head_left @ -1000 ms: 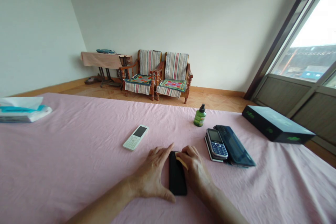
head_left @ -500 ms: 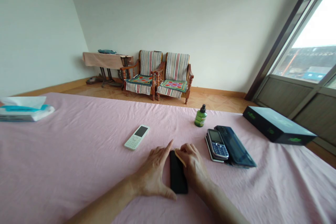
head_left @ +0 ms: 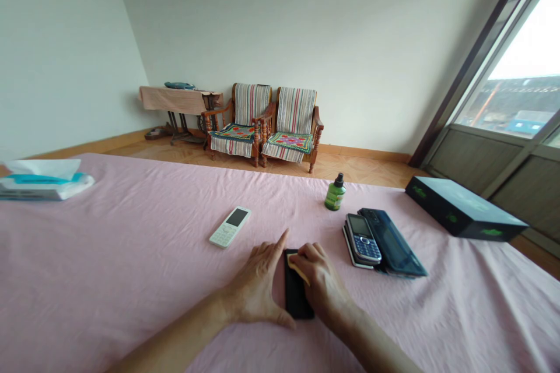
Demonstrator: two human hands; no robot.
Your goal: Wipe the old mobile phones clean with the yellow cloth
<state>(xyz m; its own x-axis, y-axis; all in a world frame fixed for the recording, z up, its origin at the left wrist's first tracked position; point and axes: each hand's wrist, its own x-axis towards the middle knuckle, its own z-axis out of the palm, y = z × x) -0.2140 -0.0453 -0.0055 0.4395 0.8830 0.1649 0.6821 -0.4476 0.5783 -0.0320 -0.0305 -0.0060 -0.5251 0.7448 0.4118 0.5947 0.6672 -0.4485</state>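
A black phone [head_left: 297, 297] lies flat on the pink cloth [head_left: 144, 245] between my two hands. My left hand [head_left: 261, 284] is at its left side, thumb and forefinger spread around the edge, holding nothing up. Closed on a yellowish cloth [head_left: 299, 268], my right hand [head_left: 322, 284] presses it against the upper part of the phone's dark face. Part of the cloth is hidden under the fingers. Beyond my left hand lies a white keypad phone [head_left: 230, 227].
On the right are a dark keypad phone [head_left: 364, 242] atop another, large blue phones [head_left: 395, 245] and a black box [head_left: 464, 210]. A green bottle [head_left: 335, 193] stands farther back. A tissue pack [head_left: 48, 183] sits far left; two chairs [head_left: 291, 119] stand beyond.
My right hand has shifted slightly left with the yellowish cloth, which now covers more of the phone's upper part. My left hand has hardly moved.
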